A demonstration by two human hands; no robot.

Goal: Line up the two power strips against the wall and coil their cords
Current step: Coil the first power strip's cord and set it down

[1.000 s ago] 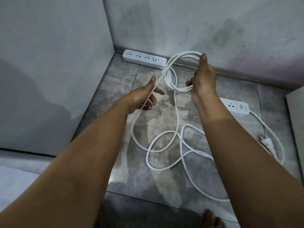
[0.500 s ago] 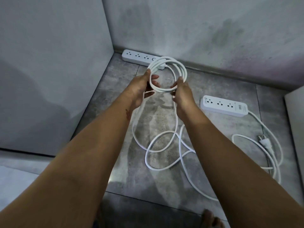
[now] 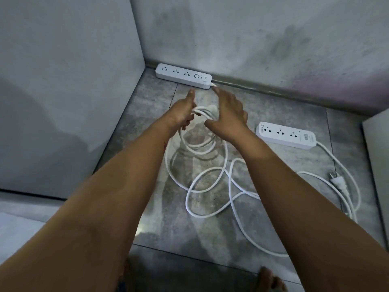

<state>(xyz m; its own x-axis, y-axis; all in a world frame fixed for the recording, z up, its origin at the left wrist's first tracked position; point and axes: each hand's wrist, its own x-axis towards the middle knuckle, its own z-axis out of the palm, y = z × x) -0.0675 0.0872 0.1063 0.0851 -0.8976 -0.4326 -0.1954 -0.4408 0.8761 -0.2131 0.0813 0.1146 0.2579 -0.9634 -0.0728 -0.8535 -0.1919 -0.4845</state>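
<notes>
Far strip point(image 3: 183, 75) flush against far wall point(image 3: 231, 39). Left hand point(image 3: 181, 114) grips coil point(image 3: 203, 112); right hand point(image 3: 228, 116) spread wide, beside coil. Right strip point(image 3: 286, 137) apart from wall, plug point(image 3: 337, 182) loose on floor point(image 3: 147, 123).

left hand point(image 3: 182, 115) grips the cord point(image 3: 201, 111); right hand point(image 3: 229, 114) splayed, palm down

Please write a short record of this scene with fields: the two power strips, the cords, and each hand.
first strip: flat against the far wall
second strip: on the floor, away from the wall
coil: partly wound
loose cord: tangled loops on the floor
left hand: grips the coil
right hand: open, fingers spread over the coil
</notes>
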